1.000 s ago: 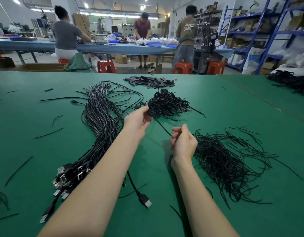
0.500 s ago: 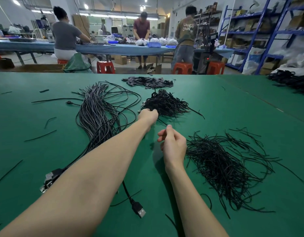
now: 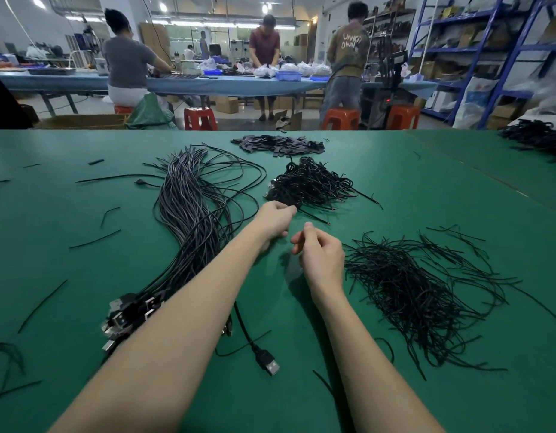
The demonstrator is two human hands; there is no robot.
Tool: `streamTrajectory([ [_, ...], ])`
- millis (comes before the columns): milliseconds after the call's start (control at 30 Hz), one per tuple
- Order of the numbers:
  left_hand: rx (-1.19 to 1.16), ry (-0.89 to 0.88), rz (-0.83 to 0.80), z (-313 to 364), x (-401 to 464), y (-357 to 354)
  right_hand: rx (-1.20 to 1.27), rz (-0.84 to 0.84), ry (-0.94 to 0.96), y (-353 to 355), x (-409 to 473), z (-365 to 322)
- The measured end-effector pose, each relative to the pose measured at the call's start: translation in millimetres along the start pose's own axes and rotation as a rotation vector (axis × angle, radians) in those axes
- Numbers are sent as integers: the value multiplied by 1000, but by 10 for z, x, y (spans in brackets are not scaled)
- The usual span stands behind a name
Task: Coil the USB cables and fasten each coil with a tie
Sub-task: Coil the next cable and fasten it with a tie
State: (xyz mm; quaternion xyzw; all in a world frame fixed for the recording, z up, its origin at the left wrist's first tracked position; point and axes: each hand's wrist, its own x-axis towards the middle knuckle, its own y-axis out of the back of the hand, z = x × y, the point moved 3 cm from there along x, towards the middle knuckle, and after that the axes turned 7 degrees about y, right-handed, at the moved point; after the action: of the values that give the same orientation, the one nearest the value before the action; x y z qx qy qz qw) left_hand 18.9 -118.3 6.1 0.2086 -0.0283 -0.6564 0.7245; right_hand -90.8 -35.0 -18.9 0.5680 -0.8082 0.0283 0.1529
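A long bundle of uncoiled USB cables [image 3: 192, 214] lies left of centre on the green table [image 3: 426, 195], its plugs [image 3: 130, 310] heaped by my left forearm. One loose USB plug [image 3: 269, 364] lies between my arms. Finished coils form a black pile [image 3: 311, 185] further out. My left hand [image 3: 275, 218] reaches to that pile's near edge, fingertips touching it, fingers loosely bent. My right hand [image 3: 320, 254] hovers just behind it, thumb up and fingers loosely curled, holding nothing visible. A spread heap of black ties [image 3: 411, 292] lies to its right.
A heap of small flat black pieces [image 3: 280, 145] sits near the far edge. Stray ties [image 3: 94, 239] are scattered on the left. Another black pile [image 3: 539, 139] lies at the far right. Three people work at a blue table [image 3: 223, 84] beyond, with red stools [image 3: 200, 118].
My left hand moved forward from above the cable bundle to the edge of the coil pile. My right hand followed forward and slightly left, its fingers loosening.
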Motion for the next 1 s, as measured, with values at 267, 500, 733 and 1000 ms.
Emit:
streamTrajectory([
  [267,9,-144,-68,-265,-739,399,-219,-309,14,-27,1,-88],
  [500,-3,-121,-86,-373,-715,450,-802,-942,136,-205,-150,-472],
  [733,-42,-91,-90,-358,-693,473,-800,-986,115,-395,-383,-573],
  [1000,-78,-57,-152,-419,-627,495,-917,-932,181,-438,-373,-592],
])
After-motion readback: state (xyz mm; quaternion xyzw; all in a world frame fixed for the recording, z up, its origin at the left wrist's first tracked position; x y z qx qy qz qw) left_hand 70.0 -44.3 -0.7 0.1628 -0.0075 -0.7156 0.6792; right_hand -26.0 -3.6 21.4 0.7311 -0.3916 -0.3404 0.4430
